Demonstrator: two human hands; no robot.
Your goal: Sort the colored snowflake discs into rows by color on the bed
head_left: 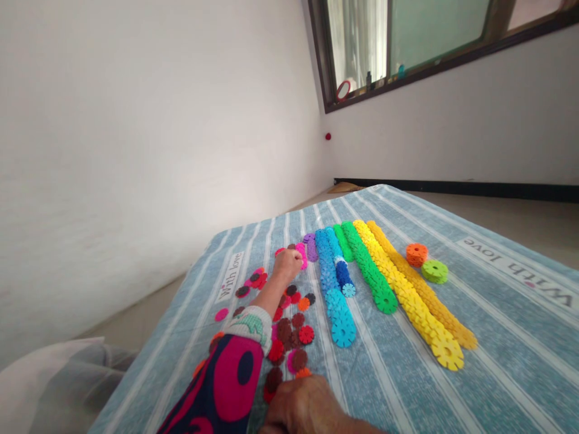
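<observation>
My left hand (287, 265), its fingers closed, is at a short row of pink notched discs (303, 255) toward the far side of the table, touching it. Beside that row lies a short purple row (311, 248). My right hand (305, 405) is curled at the bottom centre, and whatever its fingers hold is hidden. Between and around the hands lie loose discs: red (306, 334), brown (284, 331), orange (303, 304) and black (310, 298). Some are partly covered by my left arm.
Overlapping rows of blue (344, 328), green (385, 299), yellow (446, 351) and darker yellow (465, 337) discs stretch along the striped tablecloth (506, 361). Orange (417, 254) and lime (435, 271) stacks stand at the right. A wall (158, 120) borders the far left.
</observation>
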